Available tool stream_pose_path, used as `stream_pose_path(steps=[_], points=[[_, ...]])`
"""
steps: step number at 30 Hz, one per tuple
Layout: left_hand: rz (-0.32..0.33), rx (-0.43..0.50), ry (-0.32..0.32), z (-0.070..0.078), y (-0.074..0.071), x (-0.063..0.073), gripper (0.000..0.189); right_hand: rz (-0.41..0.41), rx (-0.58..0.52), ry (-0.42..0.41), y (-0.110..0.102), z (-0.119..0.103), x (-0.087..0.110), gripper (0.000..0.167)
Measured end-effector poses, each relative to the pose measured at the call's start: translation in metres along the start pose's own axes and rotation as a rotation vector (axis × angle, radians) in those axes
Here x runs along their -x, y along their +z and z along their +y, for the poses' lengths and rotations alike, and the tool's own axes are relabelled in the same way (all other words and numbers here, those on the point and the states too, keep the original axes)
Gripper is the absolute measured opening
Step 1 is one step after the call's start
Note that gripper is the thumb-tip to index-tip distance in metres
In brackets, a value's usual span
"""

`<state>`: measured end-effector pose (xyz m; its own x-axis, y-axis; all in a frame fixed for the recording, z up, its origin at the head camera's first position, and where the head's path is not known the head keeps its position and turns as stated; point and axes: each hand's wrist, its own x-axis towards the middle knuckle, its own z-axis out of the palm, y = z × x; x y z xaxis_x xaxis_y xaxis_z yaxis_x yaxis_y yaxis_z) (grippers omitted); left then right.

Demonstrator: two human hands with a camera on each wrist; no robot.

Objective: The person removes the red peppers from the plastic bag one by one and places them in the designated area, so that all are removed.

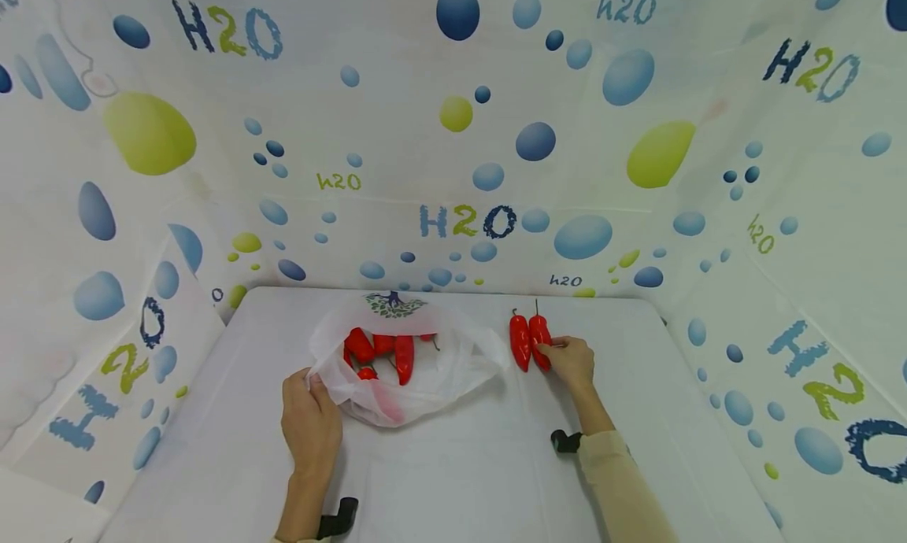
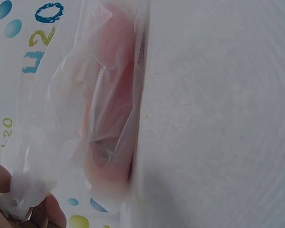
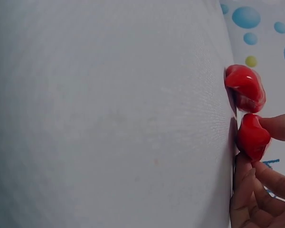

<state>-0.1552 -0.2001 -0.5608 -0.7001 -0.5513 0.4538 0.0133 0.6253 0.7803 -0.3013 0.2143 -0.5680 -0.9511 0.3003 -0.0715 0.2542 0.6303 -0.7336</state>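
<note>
A thin white plastic bag [image 1: 453, 393] lies on its side with its mouth towards me, and several red peppers [image 1: 404, 360] show inside. My left hand [image 1: 312, 425] pinches the left edge of the bag's mouth. The left wrist view shows the gathered plastic bag [image 2: 109, 104] between thumb and fingers. To the right of the bag, two long red peppers lie side by side on the table. My right hand [image 1: 572, 363] holds the right-hand pepper [image 1: 539, 330] between thumb and fingers. The other pepper [image 1: 520, 342] lies just left of it, untouched.
The white-covered table [image 1: 439, 488] runs to a back wall [image 1: 397, 134] printed with blue and green drops. Similar printed sheets hang on both sides. A black wrist mount [image 1: 567, 441] sits by the right forearm, and another black mount [image 1: 342, 518] by the left.
</note>
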Motion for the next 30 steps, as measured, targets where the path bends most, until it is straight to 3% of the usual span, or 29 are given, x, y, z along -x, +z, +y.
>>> stream_pose_path(steps=[30], points=[[-0.011, -0.018, -0.014, -0.0009, -0.0006, -0.0002, 0.033, -0.026, -0.026, 0.009, -0.0051, -0.0005, 0.0046, 0.047]])
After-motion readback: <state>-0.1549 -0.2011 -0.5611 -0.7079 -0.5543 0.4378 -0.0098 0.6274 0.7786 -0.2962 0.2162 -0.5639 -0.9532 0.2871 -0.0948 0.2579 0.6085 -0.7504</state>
